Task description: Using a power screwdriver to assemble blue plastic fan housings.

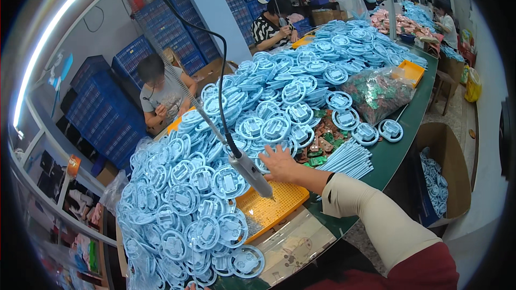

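Holding right hand point(282, 165) spread at discs point(183, 197), heaped over green table point(389, 156) beside near yellow tray point(279, 201); cannot tell grip of left hand point(191, 287), cut off below; lit by tube lamp point(59, 12), backed by crates point(102, 121)

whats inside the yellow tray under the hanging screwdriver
The yellow tray holds small silvery pieces near its left side, too tiny to identify. Blue round parts overlap its left edge, so whatever lies beneath them is hidden.

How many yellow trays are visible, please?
4: one tray near the right hand, one by the bag, one beside each of two co-workers; the heap may hide others.
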`<act>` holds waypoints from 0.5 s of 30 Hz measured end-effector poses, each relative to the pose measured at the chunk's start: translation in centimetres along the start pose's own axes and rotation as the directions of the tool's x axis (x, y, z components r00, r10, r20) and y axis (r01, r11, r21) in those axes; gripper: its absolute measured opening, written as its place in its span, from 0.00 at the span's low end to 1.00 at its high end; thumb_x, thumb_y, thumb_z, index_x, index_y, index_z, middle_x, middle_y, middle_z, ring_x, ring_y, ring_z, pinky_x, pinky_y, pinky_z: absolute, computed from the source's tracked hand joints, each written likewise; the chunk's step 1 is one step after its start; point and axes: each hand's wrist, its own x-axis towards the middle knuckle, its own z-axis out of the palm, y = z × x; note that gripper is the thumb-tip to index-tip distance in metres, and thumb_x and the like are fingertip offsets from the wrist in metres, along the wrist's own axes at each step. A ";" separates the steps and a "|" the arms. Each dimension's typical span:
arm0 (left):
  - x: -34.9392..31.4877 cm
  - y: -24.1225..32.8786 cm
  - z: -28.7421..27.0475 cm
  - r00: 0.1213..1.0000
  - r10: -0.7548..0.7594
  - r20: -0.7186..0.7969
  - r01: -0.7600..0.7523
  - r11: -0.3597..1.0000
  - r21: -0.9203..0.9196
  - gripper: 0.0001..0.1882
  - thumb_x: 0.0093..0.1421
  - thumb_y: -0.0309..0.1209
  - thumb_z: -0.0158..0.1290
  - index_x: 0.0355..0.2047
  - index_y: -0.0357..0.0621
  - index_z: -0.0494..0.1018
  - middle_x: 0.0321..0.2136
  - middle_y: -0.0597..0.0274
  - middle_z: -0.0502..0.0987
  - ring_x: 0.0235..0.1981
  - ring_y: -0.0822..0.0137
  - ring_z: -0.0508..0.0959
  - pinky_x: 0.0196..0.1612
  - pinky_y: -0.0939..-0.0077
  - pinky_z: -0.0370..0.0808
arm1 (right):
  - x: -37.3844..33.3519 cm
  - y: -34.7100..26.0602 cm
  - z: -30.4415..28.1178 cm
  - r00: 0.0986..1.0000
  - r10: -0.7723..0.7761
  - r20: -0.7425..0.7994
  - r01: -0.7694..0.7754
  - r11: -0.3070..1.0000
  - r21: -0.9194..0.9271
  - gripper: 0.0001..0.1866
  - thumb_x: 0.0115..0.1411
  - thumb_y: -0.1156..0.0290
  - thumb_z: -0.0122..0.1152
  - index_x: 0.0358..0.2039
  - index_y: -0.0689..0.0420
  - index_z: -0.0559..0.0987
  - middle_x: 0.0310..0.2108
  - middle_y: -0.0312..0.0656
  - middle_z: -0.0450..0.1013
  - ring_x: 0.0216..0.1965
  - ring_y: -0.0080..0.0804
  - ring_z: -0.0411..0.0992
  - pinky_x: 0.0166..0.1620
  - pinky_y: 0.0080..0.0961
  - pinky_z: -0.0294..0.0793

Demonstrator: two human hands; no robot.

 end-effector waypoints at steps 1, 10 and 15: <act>-0.2 -0.1 0.0 1.000 -0.023 0.007 0.023 0.999 0.024 0.19 0.48 0.29 0.58 0.41 0.36 0.74 0.42 0.44 0.70 0.44 0.45 0.69 0.49 0.52 0.64 | 0.4 -0.1 0.2 0.999 -0.041 0.033 0.040 0.999 0.021 0.36 0.49 0.54 0.63 0.56 0.52 0.62 0.55 0.49 0.58 0.51 0.56 0.61 0.48 0.53 0.63; 0.4 -1.9 1.4 0.999 0.001 -0.040 0.000 1.000 0.026 0.15 0.52 0.32 0.56 0.39 0.39 0.75 0.40 0.46 0.71 0.42 0.46 0.69 0.46 0.55 0.65 | -5.7 2.7 -8.3 0.929 0.255 -0.267 -0.082 0.848 0.524 0.21 0.54 0.60 0.53 0.48 0.49 0.67 0.42 0.49 0.67 0.39 0.53 0.70 0.43 0.45 0.69; -0.8 -3.3 1.2 0.995 -0.034 -0.093 0.040 0.997 0.063 0.14 0.56 0.35 0.54 0.39 0.39 0.75 0.41 0.44 0.71 0.42 0.45 0.69 0.46 0.54 0.65 | -16.1 7.7 -11.2 0.592 0.594 -0.545 -0.421 0.804 0.420 0.21 0.52 0.65 0.58 0.45 0.54 0.67 0.42 0.48 0.66 0.41 0.50 0.69 0.42 0.43 0.70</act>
